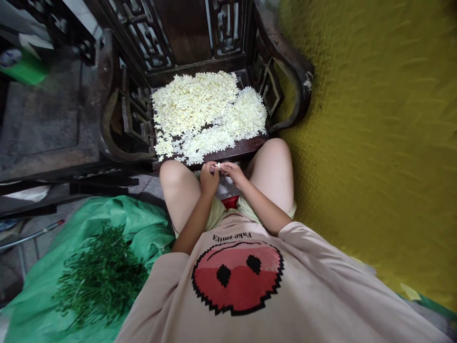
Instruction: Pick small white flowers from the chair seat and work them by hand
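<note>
My left hand (209, 178) and my right hand (233, 172) meet between my knees, just in front of the seat edge. Their fingertips are pinched together around a small white flower (218, 165). Most of its stem is hidden by my fingers. Beyond them, a thick spread of white and pale yellow flowers (196, 102) covers much of the dark wooden chair seat (246, 144). The heap at the right looks whiter than the one at the back left.
Carved armrests (303, 81) flank the seat. At the left stands a dark wooden table (39, 114) with a green box (26, 66). Leafy green stems (103, 276) lie on a green plastic sheet (117, 207) beside me. A yellow textured surface (371, 133) rises along the right.
</note>
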Action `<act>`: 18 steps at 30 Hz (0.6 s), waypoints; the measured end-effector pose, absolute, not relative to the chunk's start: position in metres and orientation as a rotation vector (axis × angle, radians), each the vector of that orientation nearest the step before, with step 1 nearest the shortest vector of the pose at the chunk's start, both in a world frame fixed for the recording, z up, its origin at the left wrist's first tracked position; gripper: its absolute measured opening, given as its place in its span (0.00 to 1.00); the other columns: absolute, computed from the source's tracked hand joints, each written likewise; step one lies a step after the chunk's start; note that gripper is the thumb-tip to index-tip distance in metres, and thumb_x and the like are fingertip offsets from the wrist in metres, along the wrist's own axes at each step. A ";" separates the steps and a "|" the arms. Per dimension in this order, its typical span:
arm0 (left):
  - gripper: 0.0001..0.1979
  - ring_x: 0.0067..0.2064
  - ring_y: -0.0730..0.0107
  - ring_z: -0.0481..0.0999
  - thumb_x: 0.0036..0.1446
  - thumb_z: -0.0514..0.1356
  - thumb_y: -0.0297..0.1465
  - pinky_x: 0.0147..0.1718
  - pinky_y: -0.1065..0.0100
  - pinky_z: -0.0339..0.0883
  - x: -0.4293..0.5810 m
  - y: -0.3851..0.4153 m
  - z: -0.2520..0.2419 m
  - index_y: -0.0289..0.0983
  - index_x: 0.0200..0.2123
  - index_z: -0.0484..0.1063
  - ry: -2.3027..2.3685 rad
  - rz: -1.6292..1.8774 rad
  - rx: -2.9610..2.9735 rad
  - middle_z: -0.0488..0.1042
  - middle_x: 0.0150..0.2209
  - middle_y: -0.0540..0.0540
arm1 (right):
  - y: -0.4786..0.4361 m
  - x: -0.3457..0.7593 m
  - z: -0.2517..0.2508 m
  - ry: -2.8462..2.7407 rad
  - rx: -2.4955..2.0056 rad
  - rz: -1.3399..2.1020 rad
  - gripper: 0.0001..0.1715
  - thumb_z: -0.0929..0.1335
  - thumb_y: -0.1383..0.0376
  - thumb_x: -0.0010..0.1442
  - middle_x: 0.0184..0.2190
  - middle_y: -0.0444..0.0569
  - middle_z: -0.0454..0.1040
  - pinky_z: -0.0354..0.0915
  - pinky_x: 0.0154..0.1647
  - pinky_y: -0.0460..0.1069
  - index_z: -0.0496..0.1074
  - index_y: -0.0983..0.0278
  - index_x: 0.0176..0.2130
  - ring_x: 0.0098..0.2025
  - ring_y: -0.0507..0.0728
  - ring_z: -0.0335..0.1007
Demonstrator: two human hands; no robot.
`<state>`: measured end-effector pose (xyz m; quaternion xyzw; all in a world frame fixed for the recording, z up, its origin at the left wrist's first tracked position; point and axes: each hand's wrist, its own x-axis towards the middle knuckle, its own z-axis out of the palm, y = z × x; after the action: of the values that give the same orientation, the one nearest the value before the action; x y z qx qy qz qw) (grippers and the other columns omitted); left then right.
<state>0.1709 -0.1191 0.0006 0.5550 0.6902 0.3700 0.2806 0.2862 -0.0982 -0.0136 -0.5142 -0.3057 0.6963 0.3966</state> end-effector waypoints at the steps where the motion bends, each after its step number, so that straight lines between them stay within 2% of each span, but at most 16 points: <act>1: 0.08 0.36 0.69 0.70 0.54 0.54 0.31 0.40 0.67 0.64 0.171 -0.119 0.002 0.38 0.37 0.70 1.836 1.011 1.498 0.72 0.36 0.46 | -0.098 0.286 -0.014 -0.794 -1.302 1.743 0.18 0.72 0.55 0.42 0.27 0.43 0.73 0.57 0.30 0.44 0.73 0.64 0.31 0.27 0.48 0.63; 7: 0.11 0.40 0.67 0.72 0.53 0.56 0.31 0.42 0.66 0.66 0.169 -0.116 0.002 0.37 0.39 0.73 1.792 1.075 1.322 0.74 0.40 0.44 | -0.098 0.287 -0.018 -0.867 -1.211 1.745 0.18 0.70 0.54 0.46 0.29 0.45 0.75 0.59 0.34 0.46 0.75 0.64 0.34 0.31 0.51 0.67; 12: 0.11 0.37 0.68 0.73 0.53 0.56 0.30 0.40 0.66 0.67 0.168 -0.115 -0.003 0.37 0.39 0.74 1.712 1.107 1.309 0.74 0.40 0.44 | -0.098 0.286 -0.018 -0.897 -1.215 1.714 0.17 0.70 0.54 0.45 0.27 0.45 0.74 0.59 0.34 0.46 0.74 0.65 0.30 0.31 0.51 0.66; 18: 0.12 0.39 0.68 0.73 0.53 0.56 0.31 0.41 0.66 0.67 0.167 -0.116 -0.007 0.36 0.40 0.74 1.695 1.098 1.346 0.73 0.41 0.43 | -0.097 0.284 -0.011 -0.904 -1.218 1.695 0.14 0.70 0.56 0.44 0.24 0.44 0.72 0.59 0.33 0.46 0.72 0.65 0.27 0.29 0.50 0.64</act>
<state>0.1673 -0.1158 -0.0070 0.5197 0.6542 0.4237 0.3497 0.2836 -0.0971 -0.0106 -0.4858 -0.3607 0.6763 0.4201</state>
